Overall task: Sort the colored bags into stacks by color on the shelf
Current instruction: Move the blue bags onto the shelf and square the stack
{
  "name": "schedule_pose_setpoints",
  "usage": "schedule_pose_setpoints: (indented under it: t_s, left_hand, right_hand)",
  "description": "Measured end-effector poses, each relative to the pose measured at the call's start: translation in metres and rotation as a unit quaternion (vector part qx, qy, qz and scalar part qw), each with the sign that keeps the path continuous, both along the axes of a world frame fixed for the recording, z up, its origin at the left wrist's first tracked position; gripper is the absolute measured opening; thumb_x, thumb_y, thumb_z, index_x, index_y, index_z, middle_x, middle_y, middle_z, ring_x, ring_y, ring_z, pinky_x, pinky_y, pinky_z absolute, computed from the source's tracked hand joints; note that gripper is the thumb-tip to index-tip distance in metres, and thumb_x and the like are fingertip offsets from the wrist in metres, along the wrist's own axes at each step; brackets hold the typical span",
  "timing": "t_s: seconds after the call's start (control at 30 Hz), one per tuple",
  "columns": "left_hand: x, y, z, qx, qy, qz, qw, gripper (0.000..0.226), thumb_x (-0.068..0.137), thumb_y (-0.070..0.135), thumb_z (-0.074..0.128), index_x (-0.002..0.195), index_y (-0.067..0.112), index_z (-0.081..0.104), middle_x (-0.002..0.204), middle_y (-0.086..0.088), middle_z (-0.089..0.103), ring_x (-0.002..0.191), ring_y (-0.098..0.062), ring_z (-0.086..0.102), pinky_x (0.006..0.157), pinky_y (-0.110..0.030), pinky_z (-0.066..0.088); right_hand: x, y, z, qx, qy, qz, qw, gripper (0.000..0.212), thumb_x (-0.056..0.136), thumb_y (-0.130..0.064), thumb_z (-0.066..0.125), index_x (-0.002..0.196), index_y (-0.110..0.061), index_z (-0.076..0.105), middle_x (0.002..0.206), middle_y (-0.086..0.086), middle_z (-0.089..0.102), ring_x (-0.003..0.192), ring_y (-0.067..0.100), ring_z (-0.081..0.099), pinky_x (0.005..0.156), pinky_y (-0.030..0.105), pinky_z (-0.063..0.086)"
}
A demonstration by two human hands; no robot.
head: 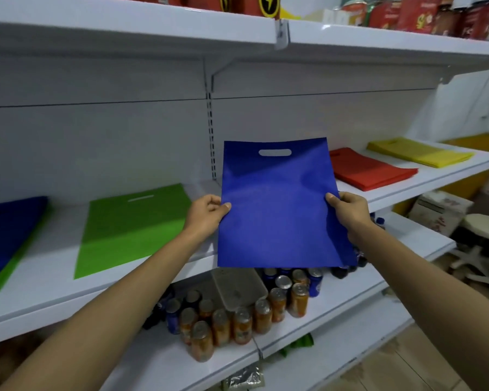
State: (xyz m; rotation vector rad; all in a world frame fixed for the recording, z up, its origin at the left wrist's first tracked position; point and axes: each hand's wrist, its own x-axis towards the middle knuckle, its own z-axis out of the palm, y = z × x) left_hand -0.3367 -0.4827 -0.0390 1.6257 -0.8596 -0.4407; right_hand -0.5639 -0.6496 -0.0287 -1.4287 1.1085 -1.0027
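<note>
I hold a flat blue bag (pixel 280 210) with a cut-out handle upright in front of the white shelf (pixel 54 289). My left hand (pixel 206 217) pinches its left edge and my right hand (pixel 349 211) pinches its right edge. On the shelf lies a green bag (pixel 133 230) to the left. Further left a blue bag (pixel 9 230) rests on top of a green one at the frame edge. To the right lie a red stack (pixel 370 170) and a yellow stack (pixel 418 152).
Below, a lower shelf carries several orange and blue drink cans (pixel 243 314) and a grey lidded container (pixel 237 289). The shelf above holds red packages (pixel 407 12). A white stool (pixel 483 230) and boxes stand on the floor at the right.
</note>
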Motion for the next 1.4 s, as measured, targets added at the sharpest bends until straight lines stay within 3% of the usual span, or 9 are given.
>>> schedule_pose_setpoints:
  t_s: [0.13,0.33,0.53,0.73,0.87,1.03,1.17,1.3,1.4]
  left_hand:
    - [-0.001,-0.032,-0.005,0.022,-0.018,-0.003,1.000,0.013,0.092,0.018,0.062,0.081,0.011,0.059,0.077,0.000,0.066,0.066,-0.008,0.060,0.049,-0.009,0.043]
    - [0.015,-0.099,0.000,0.045,-0.052,-0.019,0.997,0.018,0.088,0.015,0.068,0.076,0.012,0.055,0.069,-0.006,0.064,0.064,-0.019,0.058,0.061,-0.025,0.046]
    - [0.037,-0.149,0.000,0.066,-0.163,-0.058,0.983,0.039,0.087,0.023,0.067,0.116,0.029,0.041,0.064,0.000,0.065,0.063,-0.013,0.061,0.065,-0.027,0.047]
    - [0.052,-0.164,-0.013,0.127,-0.214,-0.050,0.967,0.025,0.090,0.030,0.063,0.114,0.029,0.054,0.069,0.004,0.060,0.068,-0.011,0.059,0.070,-0.028,0.049]
    - [0.051,-0.165,-0.024,0.161,-0.203,-0.021,0.966,0.026,0.089,0.034,0.063,0.113,0.033,0.054,0.072,0.006,0.060,0.074,-0.010,0.060,0.073,-0.029,0.049]
    - [0.044,-0.168,-0.034,0.186,-0.179,0.022,0.966,0.027,0.088,0.037,0.063,0.114,0.031,0.055,0.077,0.008,0.060,0.075,-0.009,0.059,0.071,-0.026,0.049]
    - [0.035,-0.172,-0.036,0.164,-0.153,0.082,0.971,0.050,0.087,0.035,0.066,0.131,0.024,0.047,0.118,0.005,0.057,0.098,-0.013,0.056,0.084,-0.025,0.047]
    - [0.021,-0.182,-0.031,0.068,0.044,0.110,0.991,0.062,0.093,0.026,0.062,0.146,0.018,0.031,0.136,0.003,0.044,0.109,-0.011,0.047,0.075,-0.010,0.044]
    - [0.012,-0.194,-0.030,0.006,0.156,0.120,0.980,0.065,0.095,0.028,0.059,0.149,0.019,0.025,0.149,-0.001,0.034,0.117,-0.011,0.045,0.087,-0.019,0.042]
  right_hand:
    - [-0.010,-0.027,-0.005,-0.010,0.024,-0.012,1.000,0.019,0.097,-0.026,0.055,0.094,-0.009,0.064,0.085,0.002,0.064,0.071,0.016,0.058,0.056,0.027,0.043]
    - [-0.010,-0.087,0.001,-0.057,0.051,-0.016,0.997,0.021,0.096,-0.027,0.057,0.082,-0.013,0.065,0.080,0.002,0.065,0.072,0.021,0.062,0.064,0.031,0.048]
    - [0.015,-0.163,0.012,-0.118,0.140,0.006,0.983,0.026,0.092,-0.026,0.064,0.077,-0.005,0.064,0.078,0.009,0.067,0.073,0.029,0.063,0.067,0.040,0.054]
    - [0.051,-0.215,-0.005,-0.174,0.260,0.046,0.949,0.041,0.088,-0.027,0.067,0.059,-0.004,0.049,0.060,0.011,0.053,0.055,0.026,0.048,0.051,0.032,0.035]
    - [0.069,-0.235,-0.014,-0.178,0.296,0.085,0.934,0.030,0.088,-0.025,0.068,0.071,-0.002,0.060,0.063,0.007,0.054,0.057,0.020,0.048,0.055,0.030,0.036]
    - [0.079,-0.258,-0.023,-0.196,0.339,0.130,0.911,0.033,0.087,-0.033,0.068,0.071,-0.006,0.058,0.069,0.008,0.059,0.062,0.022,0.053,0.057,0.031,0.038]
    - [0.082,-0.272,-0.032,-0.204,0.351,0.158,0.900,0.033,0.085,-0.038,0.069,0.098,-0.007,0.065,0.098,0.010,0.067,0.085,0.025,0.060,0.066,0.030,0.043]
    - [0.079,-0.280,-0.036,-0.163,0.293,0.180,0.925,0.050,0.086,-0.037,0.069,0.126,-0.012,0.054,0.116,0.009,0.060,0.093,0.020,0.055,0.075,0.030,0.043]
    - [0.077,-0.282,-0.042,-0.153,0.229,0.190,0.943,0.046,0.090,-0.034,0.064,0.129,-0.013,0.052,0.114,0.007,0.059,0.093,0.019,0.054,0.076,0.030,0.044]
